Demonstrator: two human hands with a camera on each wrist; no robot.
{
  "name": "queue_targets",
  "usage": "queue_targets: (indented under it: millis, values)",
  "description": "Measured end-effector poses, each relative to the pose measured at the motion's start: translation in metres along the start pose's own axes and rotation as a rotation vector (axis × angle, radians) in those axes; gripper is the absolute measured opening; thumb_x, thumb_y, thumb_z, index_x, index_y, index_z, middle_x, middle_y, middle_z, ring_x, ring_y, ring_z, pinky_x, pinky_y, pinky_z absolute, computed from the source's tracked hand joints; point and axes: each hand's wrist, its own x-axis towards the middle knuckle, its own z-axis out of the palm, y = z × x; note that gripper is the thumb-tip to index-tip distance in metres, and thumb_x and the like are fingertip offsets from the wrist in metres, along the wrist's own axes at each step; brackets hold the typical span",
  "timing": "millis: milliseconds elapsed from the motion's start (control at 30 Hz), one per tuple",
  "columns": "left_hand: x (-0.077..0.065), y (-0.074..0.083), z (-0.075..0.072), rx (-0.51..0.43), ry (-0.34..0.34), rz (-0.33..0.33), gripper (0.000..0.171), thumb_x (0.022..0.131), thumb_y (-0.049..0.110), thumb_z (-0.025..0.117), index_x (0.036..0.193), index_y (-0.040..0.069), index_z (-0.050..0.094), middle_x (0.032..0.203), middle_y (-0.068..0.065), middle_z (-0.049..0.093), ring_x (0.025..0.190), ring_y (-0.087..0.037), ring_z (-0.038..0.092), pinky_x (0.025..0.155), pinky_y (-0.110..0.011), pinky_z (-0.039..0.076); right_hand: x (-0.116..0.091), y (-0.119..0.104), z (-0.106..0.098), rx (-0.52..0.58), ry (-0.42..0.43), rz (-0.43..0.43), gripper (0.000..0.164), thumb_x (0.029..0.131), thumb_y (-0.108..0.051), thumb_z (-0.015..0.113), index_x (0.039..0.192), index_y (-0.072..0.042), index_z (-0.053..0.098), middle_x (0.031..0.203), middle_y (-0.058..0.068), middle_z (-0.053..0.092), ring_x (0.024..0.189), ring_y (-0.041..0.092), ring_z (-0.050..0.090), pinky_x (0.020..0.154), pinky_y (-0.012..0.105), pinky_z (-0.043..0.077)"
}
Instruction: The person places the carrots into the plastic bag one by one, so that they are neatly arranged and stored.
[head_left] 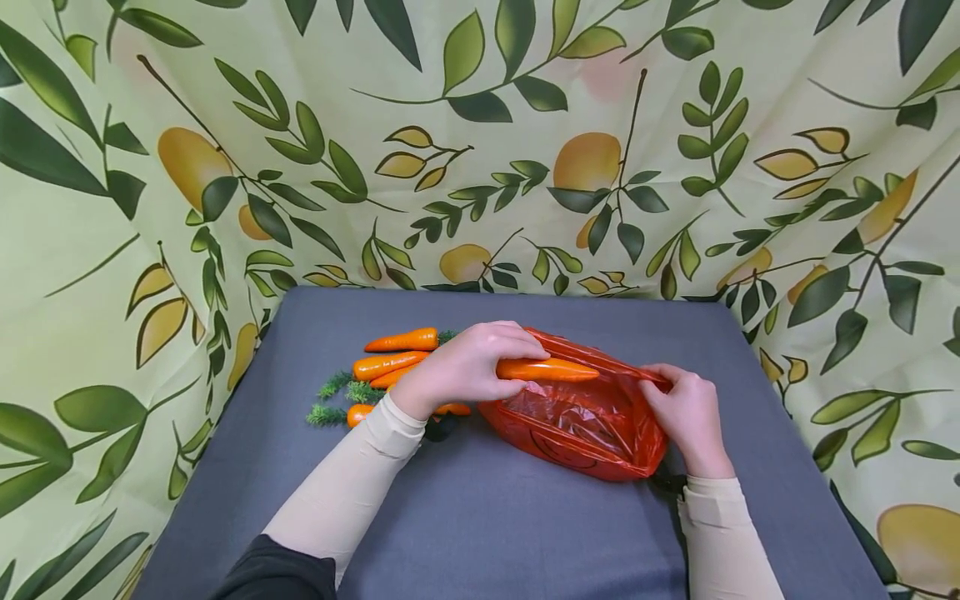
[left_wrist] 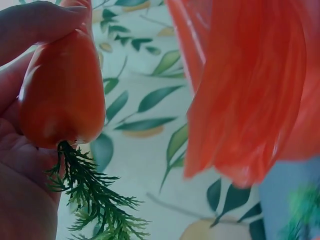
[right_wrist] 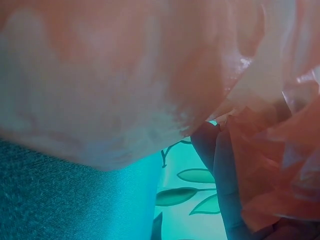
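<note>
My left hand (head_left: 468,364) grips an orange carrot (head_left: 558,369) and holds it over the mouth of a red plastic bag (head_left: 592,425). In the left wrist view the thick end of the carrot (left_wrist: 65,95) shows, its green frilly top hanging below the fingers. On the right, my right hand (head_left: 690,412) pinches the bag's rim and keeps the mouth spread. Crumpled red plastic (right_wrist: 275,175) covers part of that hand in the right wrist view. The inside of the bag looks shiny and wrinkled; its bottom is hidden.
Several more carrots (head_left: 401,340) with green tops lie on the grey table (head_left: 480,533) left of the bag, partly behind my left forearm. A small dark object (head_left: 441,427) sits under my left wrist. Leaf-printed cloth (head_left: 480,167) hangs behind the table and along its sides.
</note>
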Motion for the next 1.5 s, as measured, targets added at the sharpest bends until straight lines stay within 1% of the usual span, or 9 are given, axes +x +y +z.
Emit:
queue_targets:
  millis: [167, 267, 433, 600, 867, 1033, 1200, 1400, 1500]
  values:
    - [0.013, -0.003, 0.02, -0.022, -0.061, 0.002, 0.04, 0.096, 0.016, 0.083, 0.136, 0.015, 0.081, 0.133, 0.005, 0.08, 0.133, -0.018, 0.068, 0.119, -0.032, 0.051, -0.001, 0.0, 0.0, -0.003, 0.006, 0.002, 0.027, 0.105, -0.022, 0.07, 0.121, -0.004, 0.082, 0.109, 0.023, 0.082, 0.07, 0.023, 0.069, 0.057, 0.024, 0.057]
    - [0.018, -0.005, 0.032, -0.023, -0.091, 0.012, 0.04, 0.096, 0.017, 0.082, 0.136, 0.017, 0.08, 0.133, 0.007, 0.08, 0.132, -0.016, 0.068, 0.119, -0.03, 0.05, 0.0, 0.0, -0.001, 0.009, 0.001, 0.001, 0.028, 0.105, -0.022, 0.07, 0.122, -0.004, 0.082, 0.109, 0.024, 0.082, 0.067, 0.022, 0.068, 0.056, 0.024, 0.058]
    - [0.027, -0.005, 0.049, -0.025, -0.152, 0.016, 0.039, 0.097, 0.016, 0.081, 0.136, 0.016, 0.08, 0.132, 0.006, 0.08, 0.13, -0.016, 0.07, 0.119, -0.029, 0.05, -0.001, 0.0, -0.002, 0.018, -0.006, 0.01, 0.029, 0.105, -0.023, 0.07, 0.124, -0.004, 0.082, 0.11, 0.024, 0.082, 0.067, 0.022, 0.069, 0.057, 0.024, 0.059]
    - [0.034, -0.004, 0.06, -0.002, -0.215, 0.006, 0.038, 0.097, 0.015, 0.081, 0.135, 0.014, 0.08, 0.132, 0.005, 0.08, 0.129, -0.014, 0.07, 0.117, -0.027, 0.05, -0.001, 0.001, -0.001, 0.016, -0.008, 0.013, 0.03, 0.105, -0.023, 0.07, 0.124, -0.003, 0.081, 0.113, 0.025, 0.082, 0.071, 0.023, 0.07, 0.058, 0.023, 0.06]
    - [0.044, 0.0, 0.073, -0.003, -0.275, 0.02, 0.034, 0.097, 0.014, 0.081, 0.131, 0.015, 0.081, 0.128, 0.005, 0.08, 0.123, -0.012, 0.069, 0.113, -0.021, 0.051, 0.0, 0.001, 0.002, 0.016, -0.001, 0.0, 0.029, 0.105, -0.022, 0.07, 0.123, -0.003, 0.082, 0.11, 0.024, 0.082, 0.07, 0.023, 0.071, 0.058, 0.023, 0.06]
    - [0.048, -0.001, 0.084, 0.02, -0.312, 0.013, 0.034, 0.098, 0.013, 0.081, 0.131, 0.015, 0.08, 0.128, 0.005, 0.079, 0.124, -0.012, 0.069, 0.113, -0.021, 0.05, 0.0, 0.001, 0.004, 0.013, -0.004, 0.004, 0.028, 0.105, -0.022, 0.07, 0.122, -0.003, 0.082, 0.11, 0.024, 0.082, 0.07, 0.023, 0.071, 0.058, 0.023, 0.06]
    - [0.049, -0.001, 0.094, 0.051, -0.327, -0.007, 0.036, 0.098, 0.014, 0.082, 0.134, 0.014, 0.08, 0.13, 0.004, 0.079, 0.126, -0.012, 0.07, 0.115, -0.022, 0.05, 0.001, 0.001, 0.004, 0.012, -0.001, 0.001, 0.027, 0.104, -0.022, 0.071, 0.121, -0.004, 0.082, 0.109, 0.023, 0.082, 0.071, 0.023, 0.072, 0.058, 0.022, 0.06]
    - [0.048, -0.004, 0.105, 0.043, -0.332, -0.026, 0.033, 0.1, 0.013, 0.08, 0.133, 0.017, 0.08, 0.126, 0.008, 0.08, 0.119, -0.01, 0.07, 0.11, -0.021, 0.052, 0.001, 0.002, 0.005, -0.004, 0.051, -0.064, 0.022, 0.102, -0.017, 0.071, 0.114, -0.004, 0.084, 0.101, 0.019, 0.083, 0.069, 0.022, 0.068, 0.057, 0.024, 0.056]
    - [0.047, -0.006, 0.111, 0.043, -0.346, -0.046, 0.033, 0.101, 0.014, 0.079, 0.134, 0.018, 0.08, 0.128, 0.008, 0.08, 0.119, -0.01, 0.07, 0.111, -0.021, 0.052, 0.0, 0.003, 0.004, -0.002, 0.053, -0.068, 0.022, 0.102, -0.017, 0.071, 0.114, -0.004, 0.084, 0.101, 0.019, 0.083, 0.069, 0.021, 0.068, 0.057, 0.024, 0.055]
